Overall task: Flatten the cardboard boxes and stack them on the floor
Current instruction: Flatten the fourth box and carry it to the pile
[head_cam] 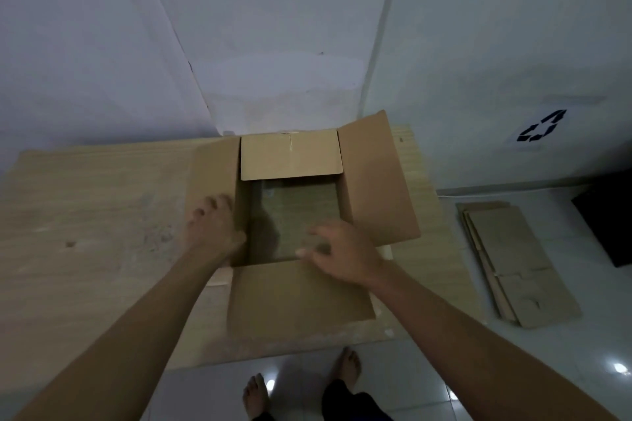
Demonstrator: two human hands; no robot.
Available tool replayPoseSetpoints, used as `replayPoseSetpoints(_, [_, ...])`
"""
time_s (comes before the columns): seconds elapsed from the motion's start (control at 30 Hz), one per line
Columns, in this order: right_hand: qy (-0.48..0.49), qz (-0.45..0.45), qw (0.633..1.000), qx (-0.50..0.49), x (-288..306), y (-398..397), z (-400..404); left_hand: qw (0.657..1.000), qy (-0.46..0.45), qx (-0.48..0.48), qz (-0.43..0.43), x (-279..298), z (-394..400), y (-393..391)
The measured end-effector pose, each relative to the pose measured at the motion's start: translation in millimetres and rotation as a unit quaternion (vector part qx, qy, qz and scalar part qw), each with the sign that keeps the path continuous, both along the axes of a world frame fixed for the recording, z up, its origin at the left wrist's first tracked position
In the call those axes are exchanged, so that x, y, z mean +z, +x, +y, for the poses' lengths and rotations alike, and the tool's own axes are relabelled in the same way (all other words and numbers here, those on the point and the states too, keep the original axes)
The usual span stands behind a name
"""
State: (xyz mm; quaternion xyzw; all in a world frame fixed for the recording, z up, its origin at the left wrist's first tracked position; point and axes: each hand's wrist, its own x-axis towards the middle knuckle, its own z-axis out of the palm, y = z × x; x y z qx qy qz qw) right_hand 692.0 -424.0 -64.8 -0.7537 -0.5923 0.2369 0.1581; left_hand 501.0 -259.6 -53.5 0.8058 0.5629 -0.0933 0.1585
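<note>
An open cardboard box [376,181] stands on a light wooden table [95,215], its four top flaps spread outward. My left hand [213,227] rests on the left flap at the box's left rim, fingers spread. My right hand [342,255] hovers over the near right corner of the opening, fingers apart, holding nothing. The motion blurs both hands. On the tiled floor to the right lies a stack of flattened cardboard boxes [516,263].
White walls meet in a corner behind the table. A recycling symbol [542,126] is stuck on the right wall. A dark object [612,229] sits at the far right on the floor. My bare feet [301,383] stand on the glossy tiles below the table edge.
</note>
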Motion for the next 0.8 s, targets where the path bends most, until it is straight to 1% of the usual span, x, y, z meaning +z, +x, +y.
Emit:
replayPoseSetpoints(0.03, [0.050,-0.032,0.998,-0.019,2,8,5,0.997,0.071,-0.032,-0.009,0,-1,6])
replayPoseSetpoints(0.07, [0.084,-0.074,0.993,-0.047,4,18,10,0.990,0.121,-0.067,-0.028,-2,-2,14])
replayPoseSetpoints(0.1, [0.093,-0.114,0.986,-0.083,5,28,15,0.983,0.144,-0.096,-0.054,-3,-4,23])
replayPoseSetpoints(0.13, [0.078,-0.138,0.980,-0.124,6,37,19,0.981,0.133,-0.120,-0.074,-6,-5,34])
replayPoseSetpoints(0.17, [0.049,-0.144,0.975,-0.162,5,47,23,0.982,0.101,-0.137,-0.081,-7,-6,46])
replayPoseSetpoints(0.2, [0.015,-0.140,0.972,-0.188,4,54,24,0.985,0.056,-0.149,-0.067,-11,-6,56])
replayPoseSetpoints(0.23, [-0.020,-0.136,0.970,-0.199,1,60,25,0.986,0.018,-0.160,-0.044,-15,-4,65])
replayPoseSetpoints(0.27, [-0.050,-0.133,0.970,-0.195,-2,64,24,0.985,0.000,-0.169,-0.031,-20,-2,72])
replayPoseSetpoints(0.3, [-0.071,-0.126,0.972,-0.185,-8,67,22,0.985,0.003,-0.173,-0.027,-24,-1,76])
replayPoseSetpoints(0.37, [-0.089,-0.085,0.978,-0.167,-21,69,19,0.984,0.059,-0.159,-0.053,-25,3,83])
replayPoseSetpoints(0.47, [-0.072,-0.021,0.985,-0.155,-36,73,15,0.976,0.135,-0.139,-0.103,-16,12,95])
replayPoseSetpoints(0.57, [-0.072,0.047,0.983,-0.162,-40,78,14,0.970,0.155,-0.152,-0.110,-7,30,117])
replayPoseSetpoints(0.67, [-0.082,0.115,0.976,-0.167,-43,83,12,0.978,0.126,-0.145,-0.086,-2,52,149])
replayPoseSetpoints(0.73, [-0.087,0.158,0.969,-0.169,-45,86,10,0.987,0.073,-0.125,-0.065,-2,64,171])
replayPoseSetpoints(0.8, [-0.086,0.181,0.965,-0.167,-45,89,10,0.995,-0.001,-0.089,-0.039,-9,69,186])
